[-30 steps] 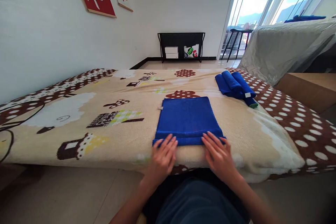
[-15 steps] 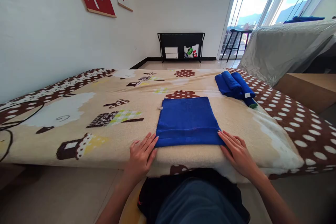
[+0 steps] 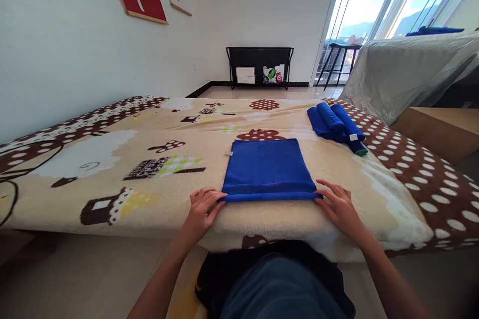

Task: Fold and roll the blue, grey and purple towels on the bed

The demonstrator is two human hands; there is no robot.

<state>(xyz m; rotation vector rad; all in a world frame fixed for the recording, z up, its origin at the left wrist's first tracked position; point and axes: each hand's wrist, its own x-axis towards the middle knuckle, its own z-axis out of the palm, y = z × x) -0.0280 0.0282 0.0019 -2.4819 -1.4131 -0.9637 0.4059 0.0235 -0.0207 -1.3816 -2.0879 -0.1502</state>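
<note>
A blue cloth [image 3: 267,164] lies flat on the patterned blanket [image 3: 164,124], its near edge folded over into a narrow strip. At the near left corner, my left hand [image 3: 203,207] pinches the strip between thumb and fingers. My right hand [image 3: 339,208] grips the other end of the strip at the near right corner, thumb below and fingers above. A small white tag [image 3: 228,153] sticks out on the cloth's left side. Several rolled blue cloths [image 3: 335,122] rest together at the back right of the bed, one with a white label.
A brown box [image 3: 441,127] and a plastic-draped object [image 3: 411,65] stand to the right of the bed. Beyond the far edge is a black rack [image 3: 260,67]. A dark stool [image 3: 339,62] is by the window. Dark cord loops [image 3: 13,209] lie at the left edge.
The near edge of the blue cloth has been turned up and away from me into a narrow fold. Both hands have gone from lying against the corners to pinching the ends.
</note>
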